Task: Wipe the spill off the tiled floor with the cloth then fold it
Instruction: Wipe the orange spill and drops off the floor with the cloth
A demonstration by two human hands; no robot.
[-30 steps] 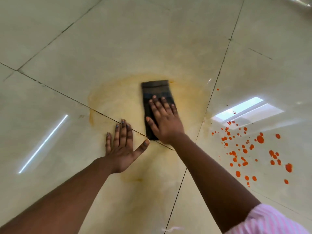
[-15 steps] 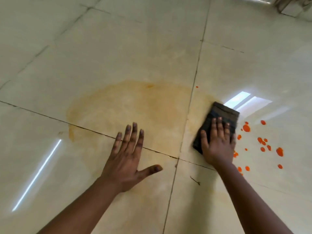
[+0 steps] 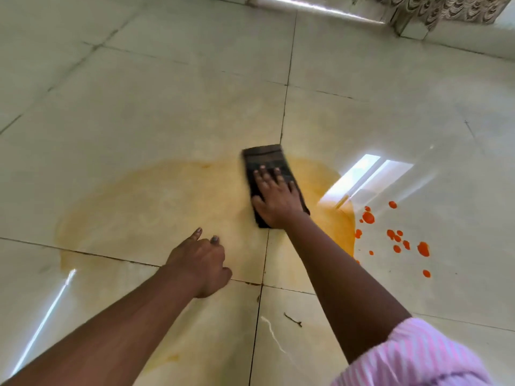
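Cloth (image 3: pixel 271 176): right hand (image 3: pixel 274 200) pressing it flat, fingers spread, having swept back left from orange droplets (image 3: pixel 395 238); left hand (image 3: pixel 199 263) now curling, empty; droplets remaining, wiping unfinished

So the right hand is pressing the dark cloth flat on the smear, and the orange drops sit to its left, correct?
Not quite. In the head view the right hand does press the dark cloth flat on the smear, but the orange drops lie to its right.
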